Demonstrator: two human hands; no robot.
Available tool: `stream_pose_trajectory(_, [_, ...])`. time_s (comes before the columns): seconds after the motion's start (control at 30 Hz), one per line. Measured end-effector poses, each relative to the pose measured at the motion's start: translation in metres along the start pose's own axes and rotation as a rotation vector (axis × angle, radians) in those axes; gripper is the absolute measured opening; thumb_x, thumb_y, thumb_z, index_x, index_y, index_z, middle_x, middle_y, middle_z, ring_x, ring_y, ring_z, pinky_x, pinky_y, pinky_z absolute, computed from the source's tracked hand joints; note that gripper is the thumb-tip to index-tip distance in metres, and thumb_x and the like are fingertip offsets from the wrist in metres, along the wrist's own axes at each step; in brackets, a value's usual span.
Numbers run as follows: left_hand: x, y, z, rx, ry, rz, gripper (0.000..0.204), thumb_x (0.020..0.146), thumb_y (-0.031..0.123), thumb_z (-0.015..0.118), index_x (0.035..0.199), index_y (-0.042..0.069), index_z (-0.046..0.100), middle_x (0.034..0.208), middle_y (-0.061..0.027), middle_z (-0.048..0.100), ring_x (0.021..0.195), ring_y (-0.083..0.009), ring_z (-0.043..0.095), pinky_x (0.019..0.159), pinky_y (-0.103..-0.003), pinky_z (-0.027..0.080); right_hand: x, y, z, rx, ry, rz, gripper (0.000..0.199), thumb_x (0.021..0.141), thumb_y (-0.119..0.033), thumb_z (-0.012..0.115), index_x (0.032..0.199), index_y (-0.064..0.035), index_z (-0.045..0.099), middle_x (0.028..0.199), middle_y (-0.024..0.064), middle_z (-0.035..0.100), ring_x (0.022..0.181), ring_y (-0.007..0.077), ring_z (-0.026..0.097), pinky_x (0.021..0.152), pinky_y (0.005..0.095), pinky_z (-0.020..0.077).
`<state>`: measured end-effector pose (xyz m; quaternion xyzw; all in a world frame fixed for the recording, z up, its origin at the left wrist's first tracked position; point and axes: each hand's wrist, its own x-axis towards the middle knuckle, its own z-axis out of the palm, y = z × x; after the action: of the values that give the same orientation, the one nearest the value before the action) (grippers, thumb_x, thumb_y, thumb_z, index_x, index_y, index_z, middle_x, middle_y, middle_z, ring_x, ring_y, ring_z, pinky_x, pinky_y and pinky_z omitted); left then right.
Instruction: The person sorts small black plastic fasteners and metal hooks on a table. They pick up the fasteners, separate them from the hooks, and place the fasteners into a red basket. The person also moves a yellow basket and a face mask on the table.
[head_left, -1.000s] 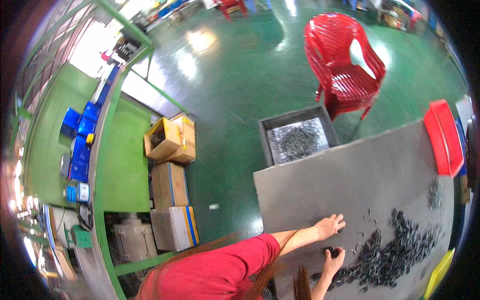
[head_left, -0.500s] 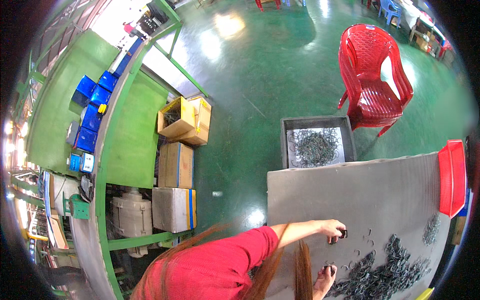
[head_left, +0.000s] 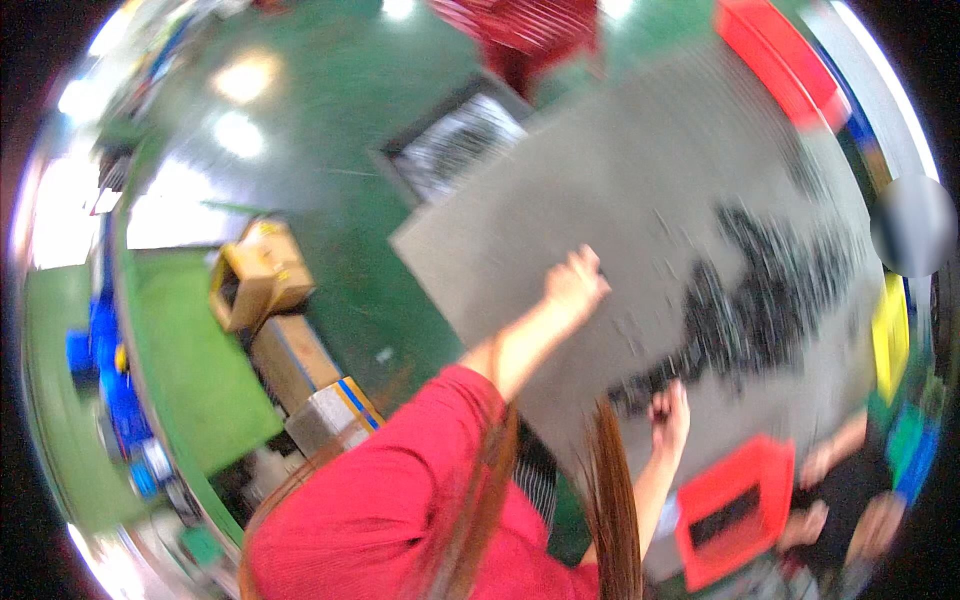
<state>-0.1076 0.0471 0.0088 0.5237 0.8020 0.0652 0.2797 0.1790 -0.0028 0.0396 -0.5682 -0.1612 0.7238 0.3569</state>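
on the grey table (head_left: 560, 210), the loosely curled right hand (head_left: 668, 415) touches the black parts pile (head_left: 760, 300).

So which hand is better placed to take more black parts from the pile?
Probably the right: the right hand is at the near edge of the pile, while the left hand rests on bare table, apart from it.

One grey table (head_left: 600, 190), two red trays (head_left: 735, 510), three cardboard boxes (head_left: 260, 275), one pile of black parts (head_left: 770, 290).
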Motion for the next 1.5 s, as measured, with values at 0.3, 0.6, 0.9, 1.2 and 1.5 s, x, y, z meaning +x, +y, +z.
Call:
stream_pose_trajectory(0.3, [0.011,0.003,0.006,-0.282,-0.024,0.245,0.027,0.090,0.029,0.051,0.096,0.003,0.051,0.089,-0.0104,0.063,0.073,-0.0236,0.062,0.061,-0.034,0.050,0.001,-0.003,-0.120,-0.642,0.594,-0.333,0.029,0.081,-0.027,0.065,0.096,-0.0033,0.059,0.072,0.0063,0.059,0.065,0.0166,0.057,0.065,0.0331,0.0483])
stream_pose_trajectory(0.6, [-0.080,0.047,-0.007,-1.520,-0.574,0.017,0.025,0.090,0.029,0.055,0.097,0.005,0.055,0.087,-0.0066,0.060,0.064,-0.0126,0.057,0.043,-0.020,0.040,0.026,0.012,-0.024,-1.225,0.399,-0.445,0.035,0.073,-0.037,0.070,0.093,-0.0095,0.059,0.105,0.0125,0.058,0.091,0.0313,0.060,0.077,0.0441,0.0475])
stream_pose_trajectory(0.9, [-0.069,0.095,0.089,-0.048,0.137,0.368,0.058,0.072,0.043,0.072,0.113,0.006,0.051,0.094,-0.0122,0.062,0.085,-0.0267,0.060,0.075,-0.037,0.048,-0.003,0.008,-0.097,-0.802,0.484,-0.457,0.029,0.070,-0.020,0.076,0.091,-0.0049,0.062,0.069,-0.0017,0.057,0.060,0.0098,0.052,0.056,0.0237,0.0434])
stream_pose_trajectory(1.2, [-0.059,0.076,0.066,-0.110,-0.024,0.381,0.048,0.073,0.031,0.073,0.107,0.008,0.048,0.100,-0.0122,0.057,0.087,-0.0316,0.059,0.072,-0.043,0.049,-0.001,-0.023,-0.104,-0.172,0.259,-0.156,0.030,0.078,-0.025,0.072,0.098,-0.0050,0.062,0.075,-0.0004,0.059,0.059,0.0038,0.048,0.047,0.0189,0.0360])
stream_pose_trajectory(1.5, [-0.026,0.051,0.038,-0.767,-0.674,0.197,0.020,0.079,0.020,0.068,0.082,0.008,0.053,0.077,-0.0037,0.058,0.053,-0.0094,0.048,0.046,-0.024,0.038,-0.005,-0.051,-0.101,0.176,0.161,-0.124,0.020,0.075,-0.011,0.068,0.093,-0.0068,0.061,0.080,0.0009,0.061,0.077,0.0139,0.061,0.051,0.0214,0.0468])
